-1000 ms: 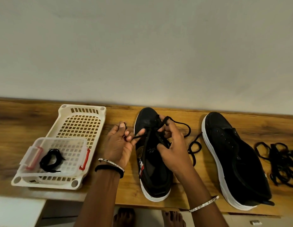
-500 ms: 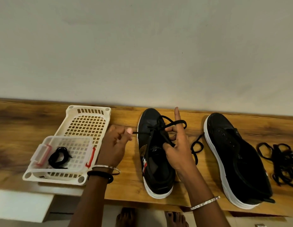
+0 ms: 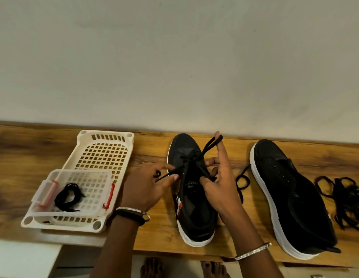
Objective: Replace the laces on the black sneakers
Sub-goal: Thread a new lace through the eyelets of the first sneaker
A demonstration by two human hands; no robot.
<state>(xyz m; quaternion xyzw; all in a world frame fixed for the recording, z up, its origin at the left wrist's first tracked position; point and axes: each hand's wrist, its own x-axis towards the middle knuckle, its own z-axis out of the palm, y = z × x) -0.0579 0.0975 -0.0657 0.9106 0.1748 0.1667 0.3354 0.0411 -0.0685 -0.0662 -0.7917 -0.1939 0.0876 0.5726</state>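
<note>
The sneaker (image 3: 194, 209) stands sole-down on the table (image 3: 34, 157) in the middle of the view. Its long axis runs 12 to 6, with the toe at 12 by the wall (image 3: 174, 57) and the heel at 6 near the table's front edge. Its lace (image 3: 211, 144) passes through the eyelets nearest the toe.

The left hand (image 3: 146, 189), at 9 o'clock of the sneaker, pinches one lace end between thumb and forefinger. That strand runs taut from the eyelets toward 8 o'clock. The right hand (image 3: 220, 187) is at 3 o'clock, beside the tongue. Its index finger (image 3: 220, 151) points straight to 12 with a loop of lace hooked over the tip, and its thumb and other fingers curl in and pinch the lace at the tongue's edge. A slack coil (image 3: 241, 181) of black lace lies on the table just past that hand, between the two shoes.

The second sneaker (image 3: 295, 197) sits at 3 o'clock, near the first but apart from it. It is also sole-down, with the toe toward 11 and the heel toward 5, and its eyelets show as open holes. Beyond it, at the right edge of the view, lies a pile (image 3: 347, 199) of black laces.

At 9 o'clock is a cream slotted basket (image 3: 106, 137), with its long axis about 1 to 7. A clear box (image 3: 80, 173) with red clasps sits in its near end and holds a bundle (image 3: 68, 195) of black lace.

Each wrist wears bangles. Bare feet (image 3: 152, 267) show below the table edge at 6.
</note>
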